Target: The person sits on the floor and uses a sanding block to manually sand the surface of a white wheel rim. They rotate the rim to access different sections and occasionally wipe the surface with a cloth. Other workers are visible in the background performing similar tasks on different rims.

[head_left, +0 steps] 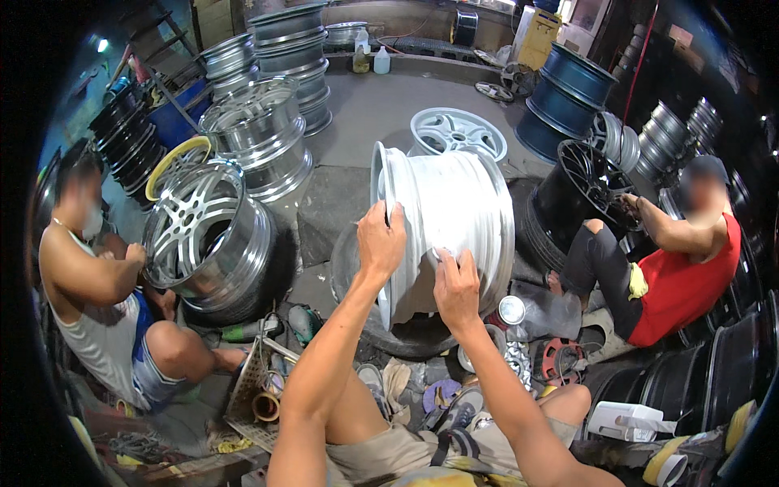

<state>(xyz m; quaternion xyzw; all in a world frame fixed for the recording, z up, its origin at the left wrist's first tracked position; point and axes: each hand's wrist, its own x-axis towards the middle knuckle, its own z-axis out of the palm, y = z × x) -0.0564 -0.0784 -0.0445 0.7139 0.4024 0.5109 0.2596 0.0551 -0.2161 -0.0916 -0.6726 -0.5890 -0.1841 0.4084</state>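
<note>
A light grey-white wheel rim (446, 195) stands on its edge in front of me, its barrel turned toward me. It rests on a dark tyre (345, 284) lying on the floor. My left hand (381, 239) grips the rim's left flange with bent fingers. On the lower part of the barrel, my right hand (457, 286) presses with its fingers bent and drawn together. Whether something thin lies under those fingertips is hidden. Behind this rim, a pale spoked wheel (458, 134) lies face up on the floor.
A person at left sits by a polished wheel (195, 219) on a tyre; another, in a red top, handles a black wheel (588, 187). Stacked rims (292, 57) and blue barrels (564, 101) stand behind. A plastic crate (251, 390), a can (511, 310) and a grinder (560, 359) lie nearby.
</note>
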